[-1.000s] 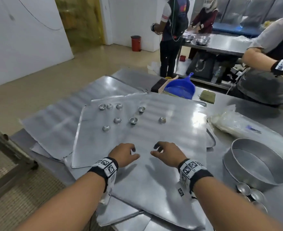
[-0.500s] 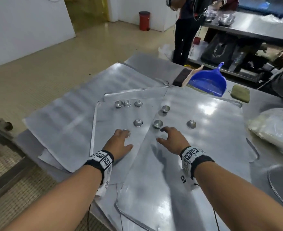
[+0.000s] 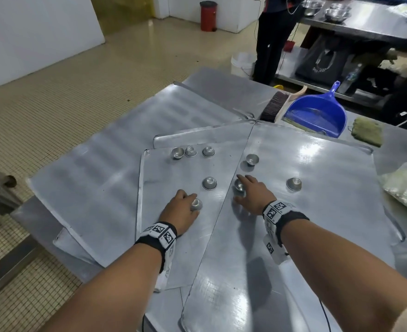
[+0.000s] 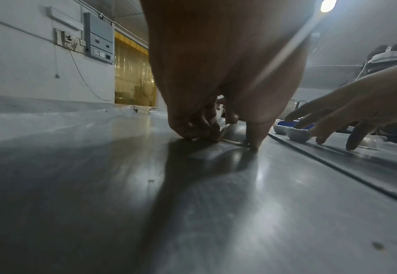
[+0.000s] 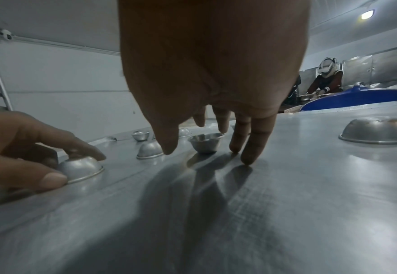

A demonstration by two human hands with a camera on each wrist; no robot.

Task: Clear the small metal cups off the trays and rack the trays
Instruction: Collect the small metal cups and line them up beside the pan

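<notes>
Several small metal cups lie on overlapping flat metal trays (image 3: 329,224). My left hand (image 3: 184,208) pinches the nearest inverted cup (image 3: 196,205) between thumb and index finger; the right wrist view shows the same cup (image 5: 80,168) on the lower tray (image 3: 154,212). My right hand (image 3: 251,190) hovers over an upright cup (image 3: 239,186), and its spread fingers (image 5: 247,146) straddle that cup (image 5: 205,141) without closing. Another inverted cup (image 3: 209,183) sits between my hands. Three cups (image 3: 190,152) stand in a far row, one (image 3: 252,159) ahead, one (image 3: 293,184) to the right.
A blue dustpan (image 3: 317,116) and a brush (image 3: 272,109) lie at the table's far edge beside a green cloth (image 3: 366,134). A plastic bag (image 3: 406,185) lies at the right. More trays overhang the table's left edge. People work at a table behind.
Both hands have moved forward from the near part of the tray to the cups. The left hand has taken hold of the nearest inverted cup; the right has come over the upright one.
</notes>
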